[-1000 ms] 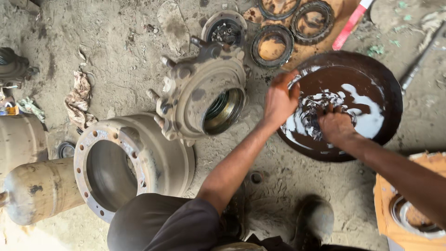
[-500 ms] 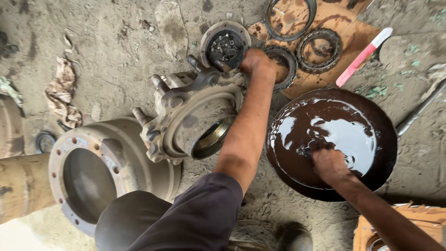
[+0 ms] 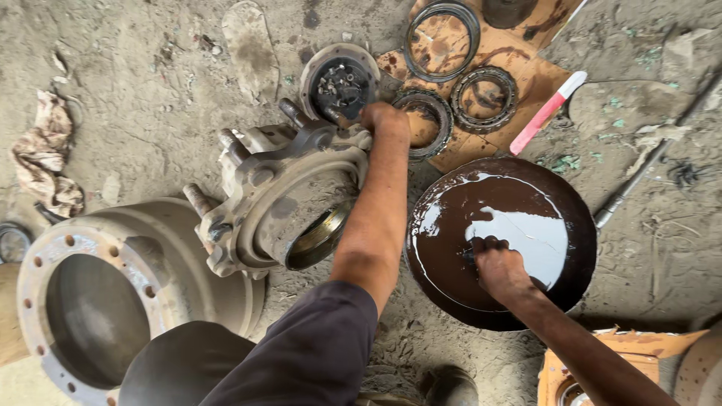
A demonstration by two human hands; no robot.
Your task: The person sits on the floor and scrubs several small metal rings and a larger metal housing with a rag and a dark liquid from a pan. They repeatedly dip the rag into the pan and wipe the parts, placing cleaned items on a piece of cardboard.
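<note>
I've got one head view, looking almost straight down, close over dirt ground (image 3: 150, 75); the wearer's arms enter from six o'clock, a round pan (image 3: 571, 278) at three.

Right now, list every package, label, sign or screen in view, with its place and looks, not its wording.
No labels, signs or screens show.
Flattened cardboard sheet: top centre on the ground, brown, oil-stained, under the bearing rings.
Orange carton: bottom right corner, open top, torn edges, partly behind the right forearm.
</note>
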